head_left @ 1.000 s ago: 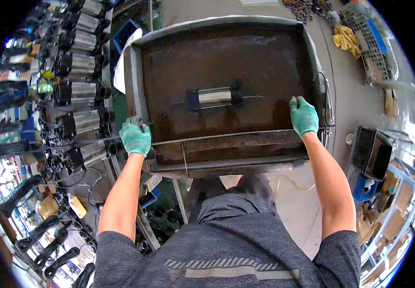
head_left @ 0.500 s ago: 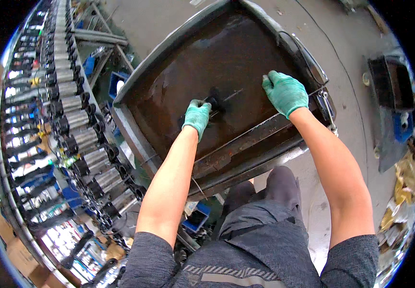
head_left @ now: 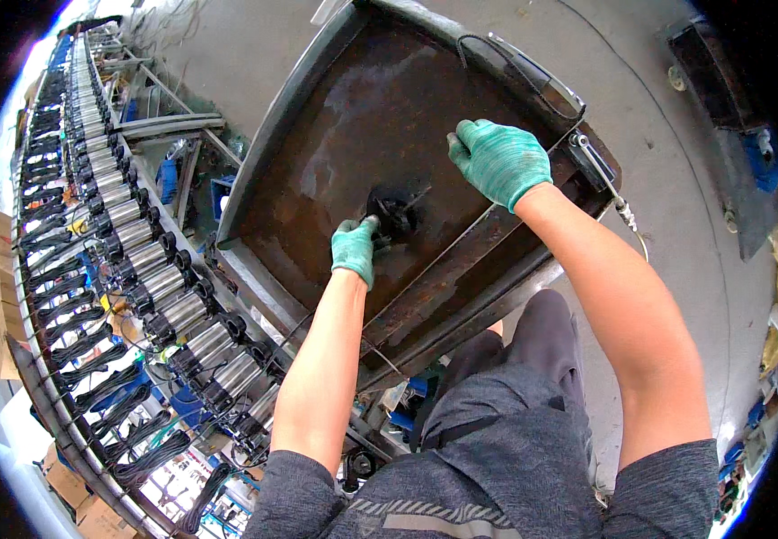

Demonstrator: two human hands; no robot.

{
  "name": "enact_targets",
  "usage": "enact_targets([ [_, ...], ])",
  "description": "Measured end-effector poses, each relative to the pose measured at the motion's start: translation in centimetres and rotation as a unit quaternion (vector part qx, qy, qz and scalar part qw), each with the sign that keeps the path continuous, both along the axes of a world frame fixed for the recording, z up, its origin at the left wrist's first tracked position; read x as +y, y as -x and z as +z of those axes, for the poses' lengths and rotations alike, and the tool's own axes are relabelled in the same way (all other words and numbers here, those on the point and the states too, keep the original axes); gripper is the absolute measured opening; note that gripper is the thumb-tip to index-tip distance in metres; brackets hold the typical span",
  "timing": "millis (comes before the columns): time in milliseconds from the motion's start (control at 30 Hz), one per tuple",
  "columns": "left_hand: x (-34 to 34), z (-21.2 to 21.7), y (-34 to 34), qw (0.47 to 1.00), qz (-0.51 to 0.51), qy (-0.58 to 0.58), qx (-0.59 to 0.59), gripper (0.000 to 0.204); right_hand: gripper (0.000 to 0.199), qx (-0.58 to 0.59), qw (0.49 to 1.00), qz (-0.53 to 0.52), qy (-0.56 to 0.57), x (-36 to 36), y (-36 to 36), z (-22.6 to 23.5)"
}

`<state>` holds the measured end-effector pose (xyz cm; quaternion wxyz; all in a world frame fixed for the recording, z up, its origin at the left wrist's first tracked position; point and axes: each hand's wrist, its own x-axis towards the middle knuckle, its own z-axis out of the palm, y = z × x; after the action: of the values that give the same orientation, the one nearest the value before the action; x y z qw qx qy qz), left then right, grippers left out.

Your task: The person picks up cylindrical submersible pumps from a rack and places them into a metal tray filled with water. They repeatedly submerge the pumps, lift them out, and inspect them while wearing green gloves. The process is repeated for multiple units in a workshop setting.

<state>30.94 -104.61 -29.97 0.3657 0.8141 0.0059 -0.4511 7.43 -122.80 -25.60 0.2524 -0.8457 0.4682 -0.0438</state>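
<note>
Both my hands wear green knit gloves and reach over a wide, dark metal tray (head_left: 317, 171) whose bottom looks wet and rusty. My left hand (head_left: 353, 250) is closed at the edge of a black part (head_left: 392, 214), gripping it low over the tray. A thin rod sticks out from this part on its right side; its exact kind is hard to make out. To the right and farther off, my right hand (head_left: 501, 163) hovers above the tray, apart from the black part. Its fingers are curled in, and whatever they hold, if anything, is hidden.
A metal bar (head_left: 443, 269) crosses the near side of the tray. A fitting with a hose (head_left: 606, 175) sits at its right rim. On the left runs a long rack of silver cylinders (head_left: 168, 286) with black ends and bundled black cables (head_left: 151, 456). A dark bin (head_left: 712, 72) stands far right.
The view has shifted, with more of the rack showing. My left hand has drawn slightly toward the tray's left side, and more of the black part shows. My right hand stays raised, turned somewhat.
</note>
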Motion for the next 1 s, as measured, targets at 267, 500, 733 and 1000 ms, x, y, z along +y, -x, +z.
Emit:
enact_targets([
  [267,3.6,2.1,-0.1,1.000,0.018,0.012,0.022,0.018,0.029,-0.028,0.998,-0.003,0.059,0.1,0.0,-0.8],
  [500,6.1,1.4,-0.6,0.997,0.054,0.038,0.029,0.021,0.033,0.001,1.000,0.004,0.013,-0.1,0.0,-0.3],
  [733,6.4,1.8,-0.1,0.998,0.043,0.041,0.018,0.022,0.033,0.012,1.000,0.004,0.003,-0.1,-0.2,-0.2],
  [1000,6.6,2.0,0.2,0.999,0.032,0.034,0.017,0.023,0.033,0.019,1.000,0.001,0.012,-0.1,-0.2,-0.2],
])
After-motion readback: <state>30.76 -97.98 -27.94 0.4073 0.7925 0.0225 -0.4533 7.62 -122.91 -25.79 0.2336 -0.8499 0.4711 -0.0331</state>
